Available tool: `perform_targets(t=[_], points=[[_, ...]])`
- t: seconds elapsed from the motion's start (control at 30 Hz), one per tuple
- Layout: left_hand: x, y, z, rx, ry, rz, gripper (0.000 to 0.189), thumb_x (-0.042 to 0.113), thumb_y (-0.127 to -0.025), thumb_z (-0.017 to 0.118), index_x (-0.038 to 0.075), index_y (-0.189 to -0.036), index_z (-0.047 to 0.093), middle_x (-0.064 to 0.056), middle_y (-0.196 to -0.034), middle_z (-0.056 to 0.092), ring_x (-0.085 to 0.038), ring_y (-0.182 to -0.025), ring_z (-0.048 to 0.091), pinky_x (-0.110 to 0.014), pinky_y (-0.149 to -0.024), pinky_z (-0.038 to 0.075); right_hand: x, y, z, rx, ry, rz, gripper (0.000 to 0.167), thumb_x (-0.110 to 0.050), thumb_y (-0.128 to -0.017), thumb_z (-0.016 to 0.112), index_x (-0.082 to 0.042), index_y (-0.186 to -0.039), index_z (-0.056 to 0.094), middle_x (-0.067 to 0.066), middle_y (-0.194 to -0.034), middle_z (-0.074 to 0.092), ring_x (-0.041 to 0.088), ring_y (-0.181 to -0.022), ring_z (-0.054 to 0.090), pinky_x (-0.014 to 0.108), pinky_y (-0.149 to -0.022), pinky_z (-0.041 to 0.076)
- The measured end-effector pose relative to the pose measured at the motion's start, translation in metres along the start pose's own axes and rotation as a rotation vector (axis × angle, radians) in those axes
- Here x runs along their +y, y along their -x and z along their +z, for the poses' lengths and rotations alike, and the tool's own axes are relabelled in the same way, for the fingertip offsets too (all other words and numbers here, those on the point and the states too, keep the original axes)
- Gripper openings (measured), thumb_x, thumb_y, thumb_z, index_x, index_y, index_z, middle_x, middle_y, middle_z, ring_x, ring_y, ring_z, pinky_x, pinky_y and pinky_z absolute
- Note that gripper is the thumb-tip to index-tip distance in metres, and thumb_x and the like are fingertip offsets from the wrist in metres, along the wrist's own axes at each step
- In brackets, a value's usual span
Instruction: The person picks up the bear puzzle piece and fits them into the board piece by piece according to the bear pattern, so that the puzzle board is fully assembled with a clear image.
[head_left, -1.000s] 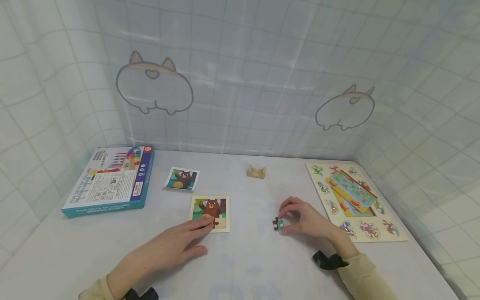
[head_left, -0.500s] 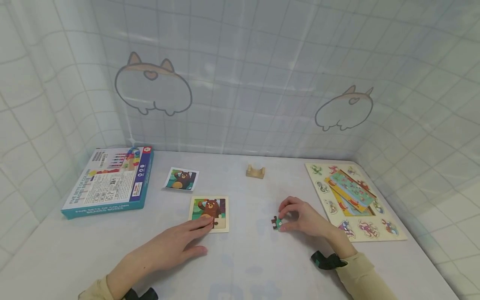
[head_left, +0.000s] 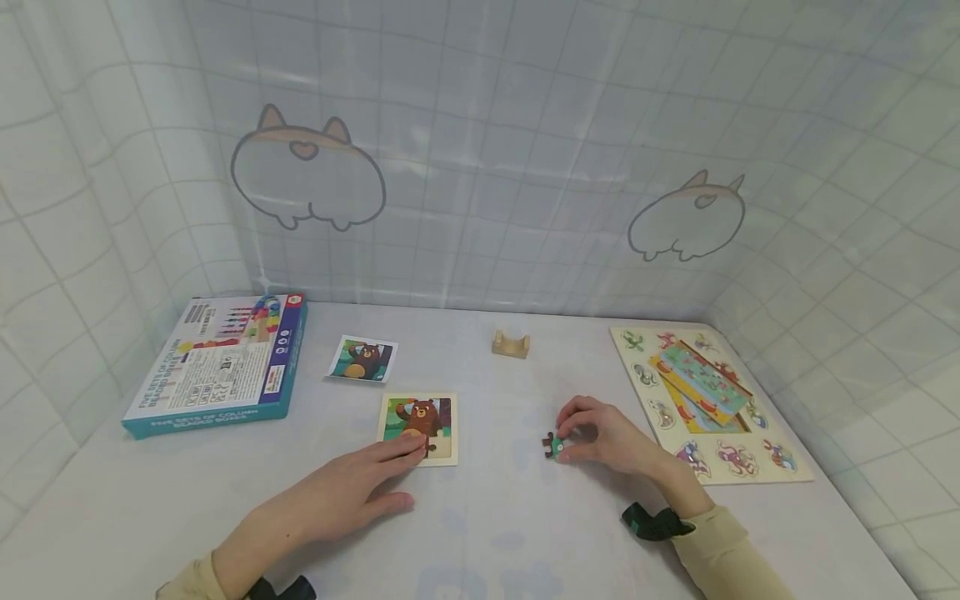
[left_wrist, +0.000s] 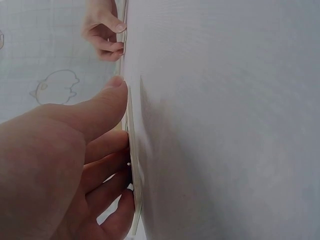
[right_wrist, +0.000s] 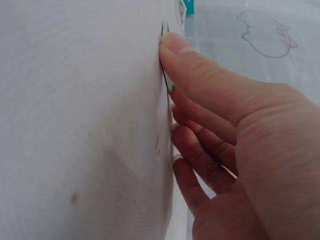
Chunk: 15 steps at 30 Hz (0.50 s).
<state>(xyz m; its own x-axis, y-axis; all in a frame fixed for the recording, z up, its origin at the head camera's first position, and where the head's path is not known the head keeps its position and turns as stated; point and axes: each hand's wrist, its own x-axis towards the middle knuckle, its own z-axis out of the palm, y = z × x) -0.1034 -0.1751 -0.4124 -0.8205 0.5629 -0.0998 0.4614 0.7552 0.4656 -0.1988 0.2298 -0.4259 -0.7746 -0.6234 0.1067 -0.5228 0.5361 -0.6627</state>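
Note:
My left hand (head_left: 356, 483) rests with extended fingers on the lower left of a small wooden jigsaw board (head_left: 446, 455) picturing a brown bear. Its fingertips cover part of the picture; bare wood shows at the lower right. In the left wrist view, the board's edge (left_wrist: 135, 175) runs along the fingers. Right of the board, my right hand (head_left: 611, 439) pinches a green and brown jigsaw piece (head_left: 550, 447) between thumb and fingers, low over the table. In the right wrist view the thumb hides much of the piece (right_wrist: 165, 27), which appears edge-on.
Behind the board lies a bear picture card (head_left: 363, 358). A boxed bead set (head_left: 217, 362) is at left, and a small wooden stand (head_left: 512, 344) at the back. At right, a wooden animal puzzle (head_left: 637, 342) bears several colourful cards (head_left: 705, 383).
The right thumb and fingers have shifted slightly on the jigsaw piece, covering a little more of its green part. The left hand and the board have stayed in place.

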Motion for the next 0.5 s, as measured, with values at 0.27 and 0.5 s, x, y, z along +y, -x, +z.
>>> perform_targets(t=[0.27,0.5], points=[[0.0,0.0,-0.001,0.001,-0.003,0.0,0.067,0.061,-0.097,0.049,0.021,-0.151,0.046,0.005,-0.161,0.036,-0.026,-0.147,0.036,-0.052,-0.114,0.038,-0.006,-0.004,0.002,0.037,-0.037,-0.041,0.016,-0.026,-0.08,0.085,-0.02,-0.092,0.075,-0.004,-0.104,0.064,0.015,-0.099,0.057,0.023,-0.089,0.049],[0.001,0.001,-0.002,0.008,-0.009,0.011,0.066,0.059,-0.098,0.051,0.02,-0.15,0.047,0.004,-0.16,0.038,-0.026,-0.146,0.037,-0.053,-0.113,0.039,-0.029,-0.024,0.017,0.112,-0.023,-0.145,0.015,-0.018,-0.081,0.085,-0.012,-0.09,0.074,0.002,-0.102,0.065,0.016,-0.096,0.059,0.024,-0.085,0.05]])
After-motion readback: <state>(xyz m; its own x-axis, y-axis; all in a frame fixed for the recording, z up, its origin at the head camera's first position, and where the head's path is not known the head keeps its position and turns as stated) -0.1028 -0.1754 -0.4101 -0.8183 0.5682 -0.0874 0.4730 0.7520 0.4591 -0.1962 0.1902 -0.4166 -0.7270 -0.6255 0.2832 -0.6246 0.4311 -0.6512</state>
